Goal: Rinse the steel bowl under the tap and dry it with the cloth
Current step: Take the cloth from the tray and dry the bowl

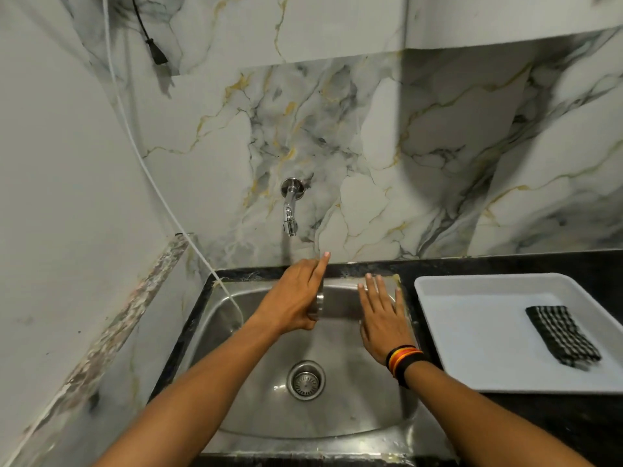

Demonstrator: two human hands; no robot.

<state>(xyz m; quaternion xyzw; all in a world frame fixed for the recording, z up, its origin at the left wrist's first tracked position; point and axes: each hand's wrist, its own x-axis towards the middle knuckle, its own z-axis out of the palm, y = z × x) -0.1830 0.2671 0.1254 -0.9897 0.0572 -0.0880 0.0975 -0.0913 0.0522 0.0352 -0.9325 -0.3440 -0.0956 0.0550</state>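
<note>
Over the sink (236, 332), I am gripping the steel bowl (340, 299) with my left hand (293, 298) near the tap (289, 210), right hand (382, 321) flat and open against it, and the wet steel could be slipping free.

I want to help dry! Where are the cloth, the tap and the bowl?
cloth (563, 335), head view, middle of fabric.
tap (289, 214), head view, spout.
steel bowl (320, 303), head view, its rim.

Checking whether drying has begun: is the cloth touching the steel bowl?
Apart. The head view shows the cloth lying in the white tray, while the left hand holds the steel bowl over the sink.
</note>
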